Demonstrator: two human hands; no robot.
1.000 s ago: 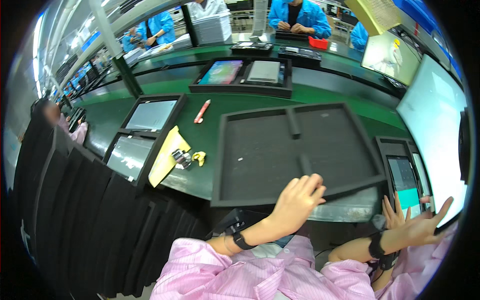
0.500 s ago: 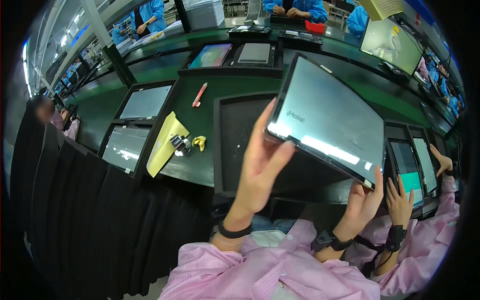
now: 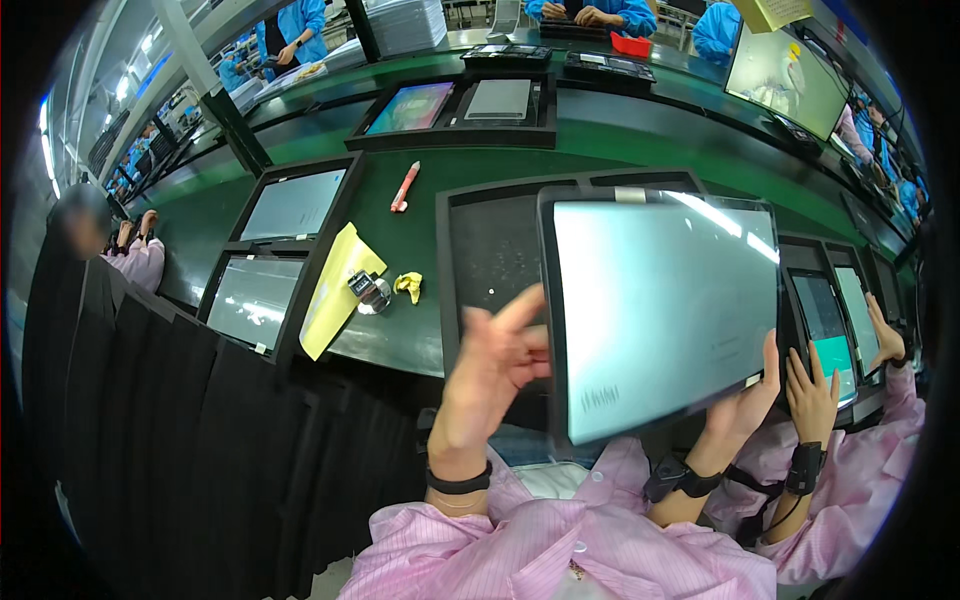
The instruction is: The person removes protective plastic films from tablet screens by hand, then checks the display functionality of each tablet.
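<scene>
A tablet (image 3: 665,310) with a lit, pale screen and black frame is tilted up above the black tray (image 3: 470,260). My right hand (image 3: 742,405) grips its lower right edge, thumb along the side and other fingers partly behind. Beside the left edge, my left hand (image 3: 490,375) has its fingers apart and slightly blurred; the fingertips reach the edge, and whether they touch it is unclear. Small white tabs stick out at the tablet's top and lower right edges. The tablet covers much of the tray.
Left of the tray lie a yellow sheet (image 3: 335,290), a metallic gadget (image 3: 369,291), crumpled yellow scrap (image 3: 408,287) and a red-white pen (image 3: 405,187). Trays with tablets (image 3: 295,205) stand left and behind. At right, a co-worker's hands (image 3: 812,395) handle another tablet (image 3: 825,325).
The tablet has turned in my right hand and come lower and nearer, its printed corner swinging down. My left hand has let go of its earlier hold, moving left and down with fingers spread.
</scene>
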